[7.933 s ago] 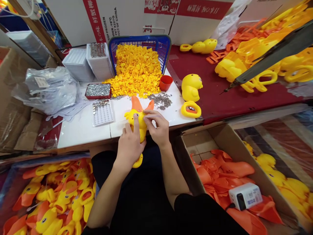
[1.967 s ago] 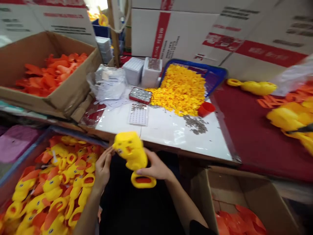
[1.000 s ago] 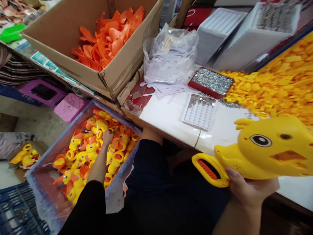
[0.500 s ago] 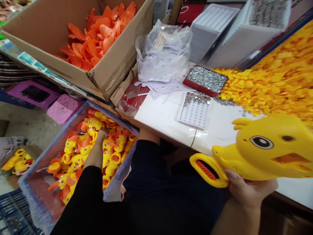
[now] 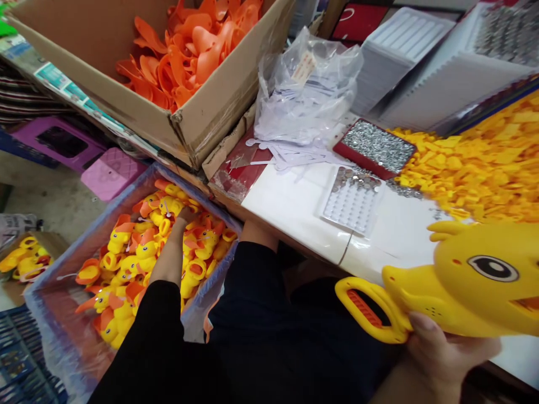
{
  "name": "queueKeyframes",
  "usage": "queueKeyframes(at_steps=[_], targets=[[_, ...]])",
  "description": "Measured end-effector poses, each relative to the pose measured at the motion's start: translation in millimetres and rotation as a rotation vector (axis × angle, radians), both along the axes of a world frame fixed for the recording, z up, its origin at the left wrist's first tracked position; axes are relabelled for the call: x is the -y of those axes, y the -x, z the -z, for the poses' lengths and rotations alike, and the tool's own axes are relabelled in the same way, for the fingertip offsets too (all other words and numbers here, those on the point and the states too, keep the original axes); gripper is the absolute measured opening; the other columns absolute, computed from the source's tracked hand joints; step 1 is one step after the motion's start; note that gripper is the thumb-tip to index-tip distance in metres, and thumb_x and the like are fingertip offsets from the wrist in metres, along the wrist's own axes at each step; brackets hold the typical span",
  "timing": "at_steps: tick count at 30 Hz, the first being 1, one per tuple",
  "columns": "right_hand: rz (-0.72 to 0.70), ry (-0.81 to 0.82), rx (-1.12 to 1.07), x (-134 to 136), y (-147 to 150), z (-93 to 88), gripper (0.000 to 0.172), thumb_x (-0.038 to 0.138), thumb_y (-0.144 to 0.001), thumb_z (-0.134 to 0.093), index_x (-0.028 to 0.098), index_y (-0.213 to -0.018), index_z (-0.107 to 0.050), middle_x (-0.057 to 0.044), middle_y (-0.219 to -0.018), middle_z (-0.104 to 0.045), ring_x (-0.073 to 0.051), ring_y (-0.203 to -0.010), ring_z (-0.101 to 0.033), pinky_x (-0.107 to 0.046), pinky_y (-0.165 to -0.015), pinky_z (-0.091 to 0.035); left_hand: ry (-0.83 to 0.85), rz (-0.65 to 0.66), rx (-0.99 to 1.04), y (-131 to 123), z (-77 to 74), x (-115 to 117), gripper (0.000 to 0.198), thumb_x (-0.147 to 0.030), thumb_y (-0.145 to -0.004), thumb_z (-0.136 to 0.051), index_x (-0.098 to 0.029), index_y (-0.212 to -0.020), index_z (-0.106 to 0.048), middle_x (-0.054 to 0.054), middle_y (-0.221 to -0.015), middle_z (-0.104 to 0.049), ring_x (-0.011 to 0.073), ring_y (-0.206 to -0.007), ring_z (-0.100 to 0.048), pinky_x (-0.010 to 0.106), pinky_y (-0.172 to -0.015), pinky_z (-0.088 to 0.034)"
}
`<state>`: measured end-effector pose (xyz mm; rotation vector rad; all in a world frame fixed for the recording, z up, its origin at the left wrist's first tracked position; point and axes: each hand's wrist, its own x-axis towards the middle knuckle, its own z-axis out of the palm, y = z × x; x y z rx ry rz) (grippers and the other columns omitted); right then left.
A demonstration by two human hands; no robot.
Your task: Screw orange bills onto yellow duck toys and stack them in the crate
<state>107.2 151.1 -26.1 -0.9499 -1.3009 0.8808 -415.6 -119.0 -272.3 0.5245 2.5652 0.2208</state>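
My right hand [image 5: 446, 350] is closed around the underside of a large yellow toy duck [image 5: 467, 286]. This duck has a printed eye, a ring-shaped handle and an orange ribbed strip inside the handle; its right end runs out of view. My left hand [image 5: 188, 215] reaches down into a bin [image 5: 63, 336] lined with bluish plastic. Its fingers are hidden among the yellow toy ducks [image 5: 145, 249] with orange parts that lie piled there, and I cannot see whether they grip one.
A cardboard box [image 5: 223, 112] of orange pieces [image 5: 210, 45] stands behind the bin. On the white bench lie a bag of white strips [image 5: 295, 112], a red tray of screws [image 5: 374, 146], a coin-cell tray [image 5: 351, 199] and yellow parts [image 5: 484, 163]. A pink stool [image 5: 112, 174] is at left.
The view has shifted, so the bench and the held duck appear farther right and lower. My left hand stays in the bin; my right hand keeps hold of the duck.
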Motion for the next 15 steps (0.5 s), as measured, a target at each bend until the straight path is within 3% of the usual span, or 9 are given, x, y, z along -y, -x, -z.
queueKeyframes(at_steps=[6, 10, 15], targets=[[0.004, -0.042, -0.001, 3, -4, 3.9, 0.058, 0.052, -0.027, -0.099, 0.016, -0.061, -0.068, -0.01, -0.064, -0.069, -0.034, -0.066, -0.074, -0.043, -0.046, -0.063, 0.014, -0.086, 0.031, 16, 0.7, -7, 0.039, -0.042, -0.099, -0.068, -0.017, -0.128, -0.065, 0.01, -0.128, -0.067, 0.0255, -0.112, -0.068, 0.047, -0.095, -0.06], [-0.002, -0.031, 0.039, 2, -6, 5.4, 0.061, 0.054, -0.026, -0.099, 0.015, -0.061, -0.068, -0.01, -0.067, -0.07, -0.033, -0.064, -0.073, -0.045, -0.048, -0.064, -0.043, -0.132, -0.002, 9, 10.4, -1, 0.04, -0.041, -0.099, -0.067, -0.017, -0.131, -0.063, 0.011, -0.131, -0.066, 0.0256, -0.114, -0.068, 0.047, -0.096, -0.06], [0.033, -0.02, 0.064, 0, -5, 3.8, 0.061, 0.056, -0.025, -0.098, 0.015, -0.059, -0.068, -0.006, -0.057, -0.064, -0.024, -0.05, -0.065, -0.037, -0.043, -0.059, -0.155, -0.156, -0.029, -5, 19.0, 3, 0.041, -0.041, -0.099, -0.067, -0.017, -0.133, -0.063, 0.011, -0.134, -0.065, 0.0265, -0.115, -0.067, 0.048, -0.097, -0.059]])
